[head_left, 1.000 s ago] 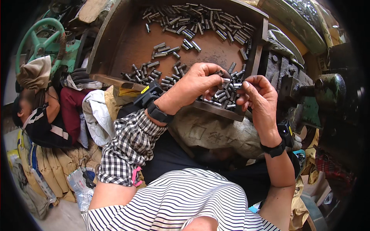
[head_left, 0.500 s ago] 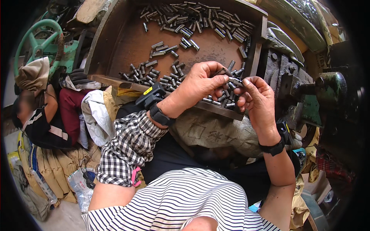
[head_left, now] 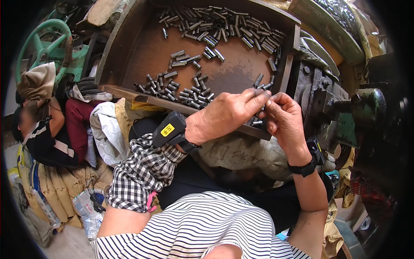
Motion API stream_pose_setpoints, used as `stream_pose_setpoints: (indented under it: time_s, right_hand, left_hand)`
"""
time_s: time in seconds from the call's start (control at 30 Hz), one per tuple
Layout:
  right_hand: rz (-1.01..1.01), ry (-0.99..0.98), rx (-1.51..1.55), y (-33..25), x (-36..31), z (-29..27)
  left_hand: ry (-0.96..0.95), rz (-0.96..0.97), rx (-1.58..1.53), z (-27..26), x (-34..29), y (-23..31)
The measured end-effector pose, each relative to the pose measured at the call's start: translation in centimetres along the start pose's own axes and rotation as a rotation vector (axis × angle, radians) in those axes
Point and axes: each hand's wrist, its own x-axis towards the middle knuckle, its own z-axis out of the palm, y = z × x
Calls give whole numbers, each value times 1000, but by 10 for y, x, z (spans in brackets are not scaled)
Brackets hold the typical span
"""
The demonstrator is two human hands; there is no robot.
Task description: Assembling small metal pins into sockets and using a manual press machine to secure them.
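Note:
My left hand (head_left: pixel 233 111) is turned back up, its fingers pressed together toward my right hand (head_left: pixel 284 118). Thumb and fingers of the right hand are pinched, and the fingertips of both hands meet. Whatever they hold is hidden by the fingers. Below and around them lie short metal tubes at the front right of a wooden tray (head_left: pixel 241 71). A cluster of tubes (head_left: pixel 195 93) lies left of my left hand, and a larger pile (head_left: pixel 215 28) spreads along the tray's far side.
Dark, greasy machinery (head_left: pixel 321 93) stands close to the tray's right side. A green handwheel (head_left: pixel 43 49) is at the far left, with another person (head_left: pixel 49 129) below it. Sacking (head_left: pixel 241 151) hangs under the tray's front edge. Another metal-filled container (head_left: pixel 336 21) is at upper right.
My left hand has rolled back upward and moved right and slightly down, its fingers now covering the small metal piece that showed between both hands. My right hand has barely moved.

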Motion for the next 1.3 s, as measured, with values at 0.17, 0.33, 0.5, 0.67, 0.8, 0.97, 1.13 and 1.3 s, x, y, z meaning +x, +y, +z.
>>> stream_pose_setpoints:
  time_s: [0.17,0.33,0.5,0.67,0.8,0.97,1.13,1.3]
  right_hand:
    - [-81,-19,-262,-7,9,9]
    - [-974,138,-1541,-15,44,10]
    - [-688,-43,-2060,-10,60,25]
    - [-620,-28,-2076,-11,65,21]
    - [-814,6,-1873,-14,55,19]
    - [-851,33,-1460,-16,18,15]
    - [-799,33,-1284,-8,-7,4]
    - [-508,58,-911,-9,-11,5]
  left_hand:
    - [19,-7,-212,2,0,-15]
    - [132,-915,-1521,-29,3,-34]
    - [268,-961,-1425,-35,-3,-40]
    - [-89,-442,-40,-28,-11,-34]
    - [-231,-387,87,-22,-13,-30]
    - [-330,-347,155,-12,-14,-35]
    - [-275,-290,164,-7,-16,-36]
    - [-320,-295,185,-4,-8,-34]
